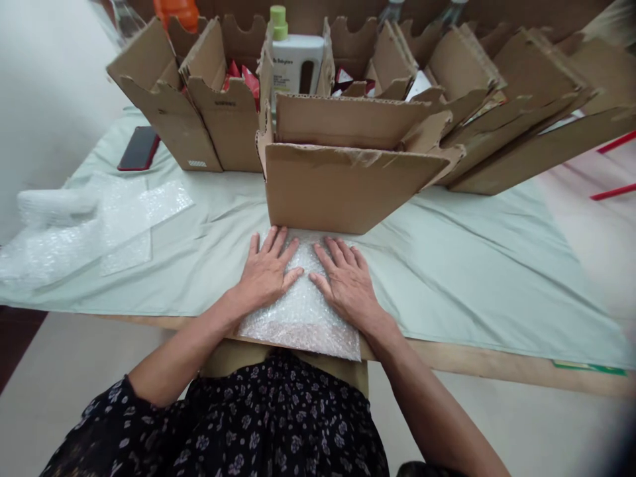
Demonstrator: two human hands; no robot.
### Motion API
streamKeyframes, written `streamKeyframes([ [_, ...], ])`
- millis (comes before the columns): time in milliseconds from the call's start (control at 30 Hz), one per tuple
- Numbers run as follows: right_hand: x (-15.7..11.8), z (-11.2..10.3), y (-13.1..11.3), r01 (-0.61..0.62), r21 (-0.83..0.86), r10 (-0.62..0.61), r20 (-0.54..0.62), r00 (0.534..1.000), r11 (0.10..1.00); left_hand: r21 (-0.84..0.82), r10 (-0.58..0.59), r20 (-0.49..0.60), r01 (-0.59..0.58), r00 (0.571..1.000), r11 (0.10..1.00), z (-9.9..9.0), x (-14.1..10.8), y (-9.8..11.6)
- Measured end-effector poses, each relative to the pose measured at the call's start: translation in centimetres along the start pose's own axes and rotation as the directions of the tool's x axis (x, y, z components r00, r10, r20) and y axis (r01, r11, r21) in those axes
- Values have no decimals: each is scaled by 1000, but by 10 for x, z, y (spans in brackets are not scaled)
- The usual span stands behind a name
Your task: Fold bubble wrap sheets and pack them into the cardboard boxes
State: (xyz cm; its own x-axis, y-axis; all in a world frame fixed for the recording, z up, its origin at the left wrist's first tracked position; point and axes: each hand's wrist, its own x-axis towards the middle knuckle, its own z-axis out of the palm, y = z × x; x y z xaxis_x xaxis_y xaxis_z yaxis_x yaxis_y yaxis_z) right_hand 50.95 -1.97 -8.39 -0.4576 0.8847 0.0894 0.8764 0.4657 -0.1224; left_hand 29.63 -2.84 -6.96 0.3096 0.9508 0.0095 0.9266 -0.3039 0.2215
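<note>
Lying flat, fingers spread, grasping nothing, the left hand [269, 273] and right hand [346, 281] rest on clear plastic bubble wrap [303, 315] at the front edge of the wooden counter [472, 360]; a backward pull could slide it off, while a forward push could nudge the brown cardboard box [342, 189].

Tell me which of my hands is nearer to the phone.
Left. Your left hand lies flat on the bubble wrap in front of you, right of the phone and closer to you; your right hand lies on the same wrap, farther right.
</note>
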Motion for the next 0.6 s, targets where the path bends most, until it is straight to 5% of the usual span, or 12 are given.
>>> streamKeyframes([
  [400, -5, 0, 7, -41, 5, 41, -30, 999, 999, -25, -58, -27, 58, 998, 998, 1, -7, 0],
  [500, -9, -1, 8, -72, -2, 71, -28, 997, 997, -28, -6, -83, 4, 997, 1000, -1, -21, 4],
  [600, -8, -1, 9, -76, 4, 76, -18, 997, 997, -2, 45, -24, -45, 999, 999, 2, -35, 7],
])
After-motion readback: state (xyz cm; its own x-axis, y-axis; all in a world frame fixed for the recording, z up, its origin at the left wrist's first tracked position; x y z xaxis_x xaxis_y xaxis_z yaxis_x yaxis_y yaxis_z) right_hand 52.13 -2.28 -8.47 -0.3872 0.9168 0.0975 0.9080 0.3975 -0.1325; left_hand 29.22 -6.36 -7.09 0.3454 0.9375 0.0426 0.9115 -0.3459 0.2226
